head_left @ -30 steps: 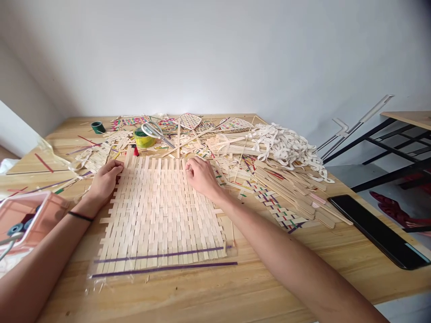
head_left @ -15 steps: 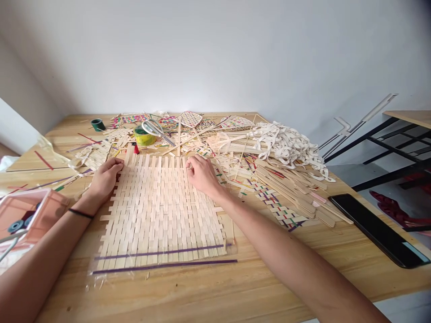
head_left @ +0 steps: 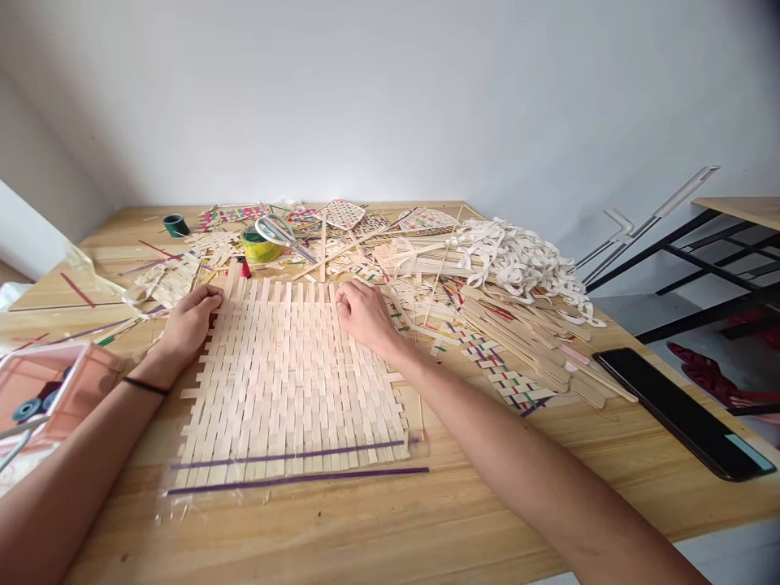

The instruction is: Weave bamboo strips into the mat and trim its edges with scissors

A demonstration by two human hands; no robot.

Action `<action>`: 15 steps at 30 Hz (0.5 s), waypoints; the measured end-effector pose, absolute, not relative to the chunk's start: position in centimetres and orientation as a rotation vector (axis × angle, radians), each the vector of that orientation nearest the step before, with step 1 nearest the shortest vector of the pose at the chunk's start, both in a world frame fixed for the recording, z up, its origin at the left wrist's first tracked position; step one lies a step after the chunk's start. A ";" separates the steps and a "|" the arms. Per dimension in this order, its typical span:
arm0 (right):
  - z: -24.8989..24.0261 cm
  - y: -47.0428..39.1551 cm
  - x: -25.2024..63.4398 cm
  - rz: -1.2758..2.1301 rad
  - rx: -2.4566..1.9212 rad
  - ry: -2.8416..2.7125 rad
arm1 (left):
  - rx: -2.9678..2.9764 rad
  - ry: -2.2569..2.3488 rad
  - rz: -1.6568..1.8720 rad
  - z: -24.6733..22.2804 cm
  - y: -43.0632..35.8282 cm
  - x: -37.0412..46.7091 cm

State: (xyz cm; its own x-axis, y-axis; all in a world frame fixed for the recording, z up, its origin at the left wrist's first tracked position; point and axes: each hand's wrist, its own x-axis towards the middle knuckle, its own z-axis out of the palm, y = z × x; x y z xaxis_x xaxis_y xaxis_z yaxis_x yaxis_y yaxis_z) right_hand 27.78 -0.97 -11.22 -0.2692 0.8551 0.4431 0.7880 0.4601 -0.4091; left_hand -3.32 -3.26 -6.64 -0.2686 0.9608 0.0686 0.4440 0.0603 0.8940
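Observation:
A woven mat of pale strips point(head_left: 292, 374) lies on the wooden table, with clear tape and a purple strip along its near edge. Another purple strip point(head_left: 298, 479) lies just below. My left hand point(head_left: 193, 318) pinches the mat's far left corner, thumb and fingers together. At the far edge, right of the middle, my right hand point(head_left: 364, 313) is closed on the ends of the mat's strips; its fingertips are partly hidden. A small red-capped item point(head_left: 244, 267) sits behind the mat.
Behind the mat are scissors point(head_left: 283, 234), a yellow-green tape roll point(head_left: 261, 245) and loose strips. White cords point(head_left: 517, 260) and flat wooden sticks point(head_left: 524, 333) lie to the right, near a black phone point(head_left: 682, 410). A pink basket point(head_left: 91, 382) stands at left.

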 end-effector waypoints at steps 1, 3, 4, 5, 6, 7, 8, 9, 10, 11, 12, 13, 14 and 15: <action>-11.2 -1.0 27.8 0.140 -1.359 -2.095 | 1.397 1.761 1.170 -6.6 -3.3 -3.3; -11.2 -1.0 27.8 0.138 -1.354 -2.095 | 1.390 1.757 1.176 -6.6 -3.3 -3.3; -11.2 -1.0 27.8 0.139 -1.352 -2.096 | 1.385 1.757 1.178 -6.7 -3.2 -3.3; -11.1 -1.0 27.8 0.140 -1.353 -2.097 | 1.380 1.756 1.179 -6.7 -3.2 -3.3; -11.1 -1.0 27.8 0.141 -1.355 -2.099 | 1.376 1.754 1.182 -6.7 -3.2 -3.3; -11.1 -1.0 27.8 0.142 -1.357 -2.100 | 1.373 1.751 1.187 -6.7 -3.2 -3.3; -11.0 -1.0 27.8 0.144 -1.358 -2.101 | 1.373 1.747 1.192 -6.7 -3.2 -3.3; -11.0 -1.1 27.8 0.146 -1.358 -2.101 | 1.374 1.744 1.194 -6.7 -3.2 -3.3; -11.0 -1.1 27.8 0.148 -1.359 -2.102 | 1.377 1.743 1.192 -6.7 -3.2 -3.3; -10.9 -1.1 27.8 0.149 -1.361 -2.103 | 1.380 1.744 1.188 -6.7 -3.3 -3.3; -10.9 -1.1 27.8 0.149 -1.363 -2.103 | 1.383 1.747 1.183 -6.6 -3.3 -3.3; -11.0 -1.1 27.8 0.146 -1.363 -2.101 | 1.384 1.751 1.177 -6.6 -3.3 -3.3; -11.0 -1.1 27.8 0.143 -1.360 -2.100 | 1.384 1.753 1.174 -6.6 -3.3 -3.3; -11.0 -1.1 27.8 0.140 -1.354 -2.098 | 1.386 1.756 1.174 -6.5 -3.3 -3.2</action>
State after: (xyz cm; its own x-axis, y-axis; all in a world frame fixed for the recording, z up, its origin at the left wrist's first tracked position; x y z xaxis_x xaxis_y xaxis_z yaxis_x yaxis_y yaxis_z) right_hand 27.79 -1.06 -11.04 -0.2732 0.8518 0.4470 0.7849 0.4661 -0.4083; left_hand -3.23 -3.33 -6.52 -0.2696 0.9610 0.0621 0.4245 0.0608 0.9034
